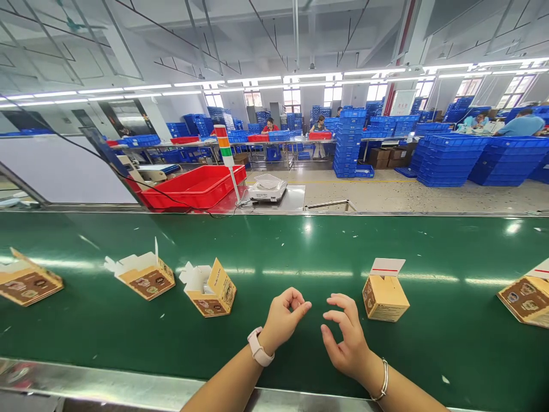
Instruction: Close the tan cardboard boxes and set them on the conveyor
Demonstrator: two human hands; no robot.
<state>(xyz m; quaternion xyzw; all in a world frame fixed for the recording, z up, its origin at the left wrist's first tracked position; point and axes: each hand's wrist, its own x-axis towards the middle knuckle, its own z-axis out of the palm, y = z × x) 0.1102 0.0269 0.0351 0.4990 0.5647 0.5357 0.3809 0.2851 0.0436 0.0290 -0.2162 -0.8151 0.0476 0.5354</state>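
Both my hands hover over a green conveyor belt [300,243], holding nothing. My left hand [283,317], with a pale watch on its wrist, curls thumb and forefinger into a loose ring. The nearest thing to it is an open kraft-and-brown printed carton [212,290] with white inner flaps. My right hand [345,337], wearing a silver bangle, is loosely curved with its fingers apart, left of a kraft carton [385,298] with a raised white, red-striped flap. Further cartons lie on the belt at far left [28,278], left of centre [146,276], and the right edge [526,300].
A steel rail [107,382] runs along the belt's near edge. Beyond the belt stand a red crate [193,186], a stack light [223,146] and a bench scale [266,191]. Stacks of blue crates [446,160] fill the floor, with co-workers [270,126] at distant tables.
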